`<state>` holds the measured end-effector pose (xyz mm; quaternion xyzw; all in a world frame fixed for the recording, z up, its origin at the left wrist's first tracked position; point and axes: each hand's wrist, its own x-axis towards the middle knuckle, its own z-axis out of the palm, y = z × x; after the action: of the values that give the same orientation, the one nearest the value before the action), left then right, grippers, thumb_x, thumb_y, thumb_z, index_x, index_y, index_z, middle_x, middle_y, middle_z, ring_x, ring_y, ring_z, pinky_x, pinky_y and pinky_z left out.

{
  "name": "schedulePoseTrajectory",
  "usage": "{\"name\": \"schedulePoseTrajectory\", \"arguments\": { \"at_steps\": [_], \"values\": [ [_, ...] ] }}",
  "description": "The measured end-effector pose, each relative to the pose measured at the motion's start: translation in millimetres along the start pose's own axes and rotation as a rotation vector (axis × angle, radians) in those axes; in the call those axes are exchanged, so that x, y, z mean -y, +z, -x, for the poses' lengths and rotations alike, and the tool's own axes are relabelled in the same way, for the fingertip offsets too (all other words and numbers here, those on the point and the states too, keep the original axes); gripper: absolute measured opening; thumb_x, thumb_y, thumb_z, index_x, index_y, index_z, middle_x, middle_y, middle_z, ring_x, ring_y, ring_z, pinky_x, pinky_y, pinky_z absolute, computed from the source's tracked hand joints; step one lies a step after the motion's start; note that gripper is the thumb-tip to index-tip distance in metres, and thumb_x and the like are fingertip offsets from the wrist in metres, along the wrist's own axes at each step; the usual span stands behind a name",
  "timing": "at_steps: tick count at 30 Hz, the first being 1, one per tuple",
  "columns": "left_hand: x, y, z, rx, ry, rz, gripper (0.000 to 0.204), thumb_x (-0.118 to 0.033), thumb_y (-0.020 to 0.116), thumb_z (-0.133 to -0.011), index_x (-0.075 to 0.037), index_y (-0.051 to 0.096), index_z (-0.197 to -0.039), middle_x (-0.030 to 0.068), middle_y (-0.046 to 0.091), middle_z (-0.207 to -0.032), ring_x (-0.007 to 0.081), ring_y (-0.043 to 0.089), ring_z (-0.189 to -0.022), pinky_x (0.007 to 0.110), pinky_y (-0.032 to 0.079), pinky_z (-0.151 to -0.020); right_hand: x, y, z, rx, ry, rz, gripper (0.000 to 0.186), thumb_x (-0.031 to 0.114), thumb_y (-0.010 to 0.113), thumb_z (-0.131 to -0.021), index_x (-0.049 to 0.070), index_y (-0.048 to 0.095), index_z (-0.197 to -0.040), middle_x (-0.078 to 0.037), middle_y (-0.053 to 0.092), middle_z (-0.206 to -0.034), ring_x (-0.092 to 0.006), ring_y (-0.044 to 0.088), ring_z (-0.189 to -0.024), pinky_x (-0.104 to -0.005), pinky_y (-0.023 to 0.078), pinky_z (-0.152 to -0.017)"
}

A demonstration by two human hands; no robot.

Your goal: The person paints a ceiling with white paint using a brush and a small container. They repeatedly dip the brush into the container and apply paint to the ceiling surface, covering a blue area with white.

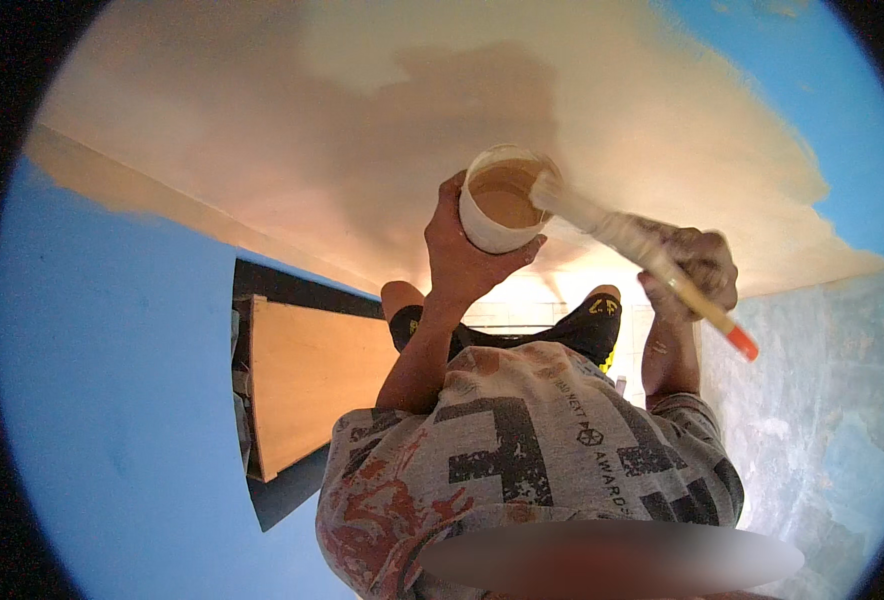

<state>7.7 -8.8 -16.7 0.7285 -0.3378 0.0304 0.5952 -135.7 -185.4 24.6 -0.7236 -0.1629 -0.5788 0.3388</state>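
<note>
My left hand (454, 262) is wrapped round a small white tub (489, 234) from its near left side, with the thumb along its front. Light brown paint (497, 205) lies inside the tub. In my right hand (700, 265) is a paintbrush (612, 222), held by its long handle, which ends in a red tip. Its pale, paint-coated bristles meet the tub's right rim; whether they touch the paint I cannot tell. Paint marks the fingers of the right hand. Ahead of both hands stretches a cream-painted wall (262, 150) with a darker, wet-looking patch above the tub.
Blue wall (112, 320) spans the left side, and a blue area (792, 90) borders the cream paint at upper right. A light wooden panel (317, 380) sits in a dark-edged opening at left. To the right is a patchy grey-blue wall (812, 400).
</note>
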Motion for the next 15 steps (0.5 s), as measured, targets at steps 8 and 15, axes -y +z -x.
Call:
{"name": "schedulePoseTrajectory", "arguments": {
  "at_steps": [8, 15],
  "values": [
    [10, 4, -4, 0.045, -0.069, -0.086, 0.087, -0.031, 0.091, -0.056, -0.003, 0.046, -0.125, 0.0195, 0.064, -0.111, 0.0304, 0.064, -0.104, 0.041, 0.052, -0.089, -20, 23, -3, -0.380, 0.628, -0.316, 0.023, 0.009, 0.066, -0.086, 0.003, 0.046, -0.095, -0.005, 0.050, -0.095, -0.0125, 0.049, -0.095, -0.0267, 0.043, -0.088],
    [16, 10, -20, 0.091, -0.133, -0.037, 0.088, -0.034, 0.091, -0.057, -0.002, 0.046, -0.126, 0.0183, 0.065, -0.112, 0.0299, 0.065, -0.104, 0.042, 0.052, -0.090, -46, 34, -59, -0.407, 0.542, -0.437, 0.015, 0.006, 0.063, -0.086, -0.001, 0.051, -0.092, -0.005, 0.050, -0.092, -0.0116, 0.050, -0.086, -0.0249, 0.042, -0.079]
  ]
}}
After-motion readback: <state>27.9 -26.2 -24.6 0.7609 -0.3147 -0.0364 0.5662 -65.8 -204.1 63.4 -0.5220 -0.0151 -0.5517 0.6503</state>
